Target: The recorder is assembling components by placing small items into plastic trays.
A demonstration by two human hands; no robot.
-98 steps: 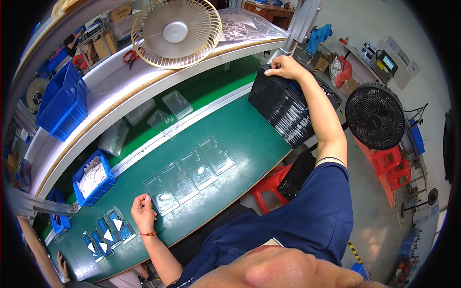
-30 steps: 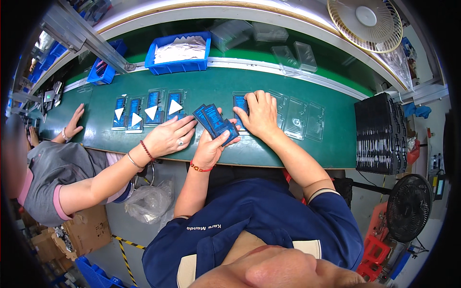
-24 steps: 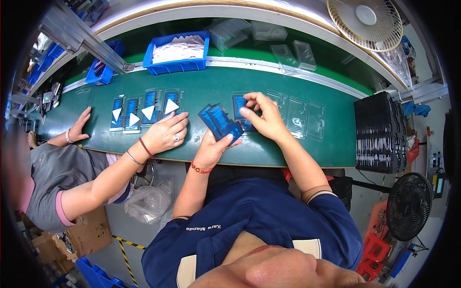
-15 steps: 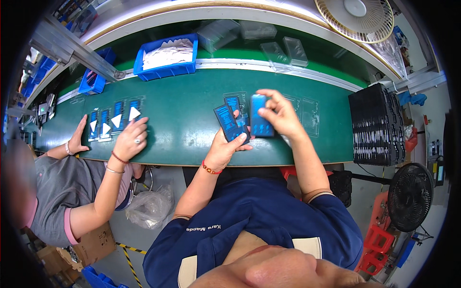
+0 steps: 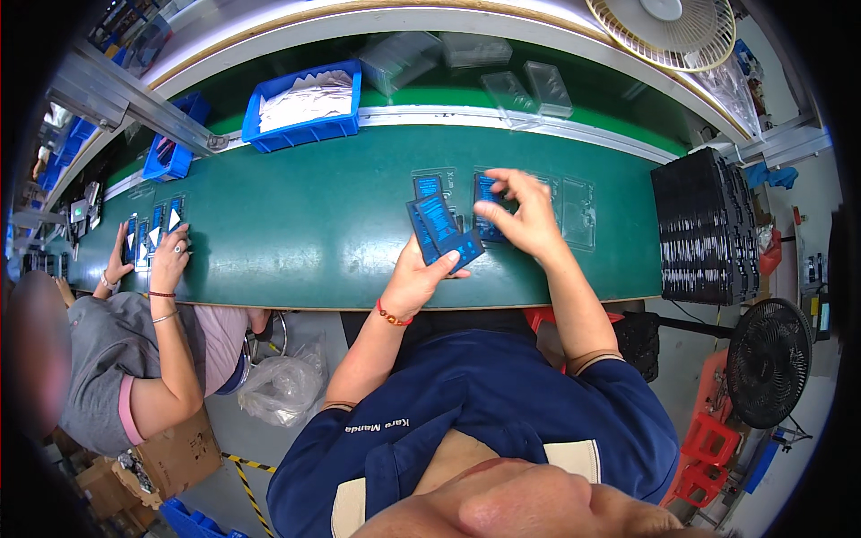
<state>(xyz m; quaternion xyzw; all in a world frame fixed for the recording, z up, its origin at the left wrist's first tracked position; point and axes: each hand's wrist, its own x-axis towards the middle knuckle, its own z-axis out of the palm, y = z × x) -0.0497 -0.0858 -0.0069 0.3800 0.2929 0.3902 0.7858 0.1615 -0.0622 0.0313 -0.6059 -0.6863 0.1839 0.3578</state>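
My left hand (image 5: 420, 278) is closed on a small fan of flat, dark rectangular panels (image 5: 438, 226) with blue faces, its thumb pressing on the lowest one. Behind these, another such panel lies in a clear plastic tray (image 5: 447, 177) on the bench. My right hand (image 5: 531, 217) hovers just over a separate blue-faced panel (image 5: 487, 231) that lies in the neighbouring tray. Its thumb and fingers are apart, and whether a fingertip touches the panel I cannot tell. Farther right is a clear tray (image 5: 578, 235) with no panel in it.
A tall stack of black trays (image 5: 704, 229) stands at the bench's right end. A blue bin (image 5: 305, 134) of white slips sits at the back, near clear plastic boxes (image 5: 547, 90). On the left, a co-worker's hands (image 5: 169, 262) slide several trayed panels with white triangles.
My right hand has let go of the panel it held, which now lies in a tray. The panels in my left hand have fanned differently. The co-worker's row of panels has moved left.
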